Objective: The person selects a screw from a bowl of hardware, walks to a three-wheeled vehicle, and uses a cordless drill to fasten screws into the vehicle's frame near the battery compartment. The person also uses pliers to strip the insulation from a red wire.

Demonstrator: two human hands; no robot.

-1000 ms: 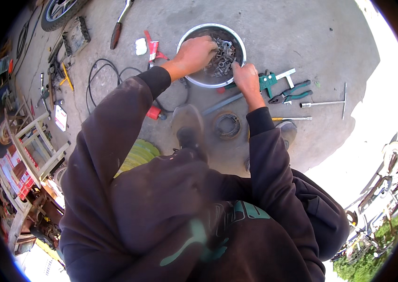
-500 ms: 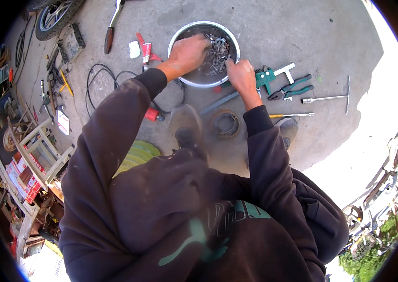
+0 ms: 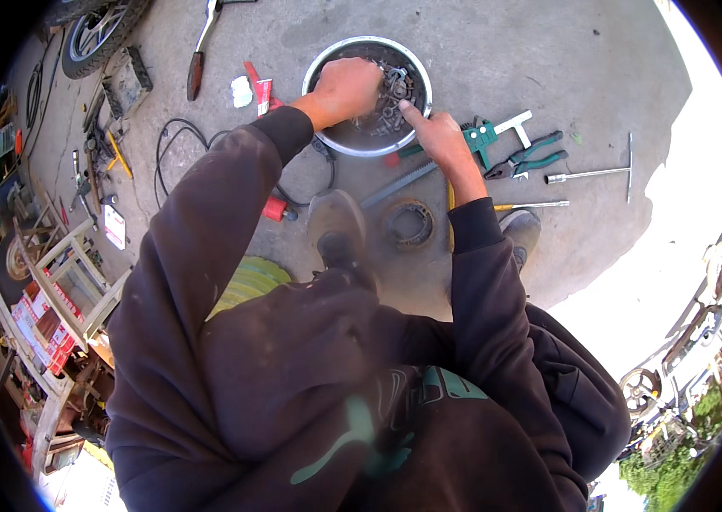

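Observation:
A round metal bowl [image 3: 313,128] with a shiny rim stands on the concrete, holding a heap of small metal hardware [image 3: 397,87], apparently bolts and nuts. My left hand [image 3: 349,85] reaches over its left side, fingers curled down among the parts; whatever they pinch is hidden under the hand. On the right, my right hand [image 3: 439,136] grips the bowl's rim, thumb laid over the inside and the other fingers out of sight below. Beside that hand lie a green tool with a silver T-shaped end [image 3: 482,136] and green-handled pliers [image 3: 527,160].
A T-handle socket wrench [image 3: 591,176] lies at right. Near my shoes are a round metal ring [image 3: 410,224] and a yellow-handled tool [image 3: 532,205]. A black cable [image 3: 160,162] and red plug [image 3: 275,207] are at left, a ratchet [image 3: 196,75] farther off. A wooden frame [image 3: 79,290] stands far left.
My left hand has turned and curled further over the hardware. My right hand's thumb has shifted slightly left and up across the rim. The bowl stays in nearly the same place.

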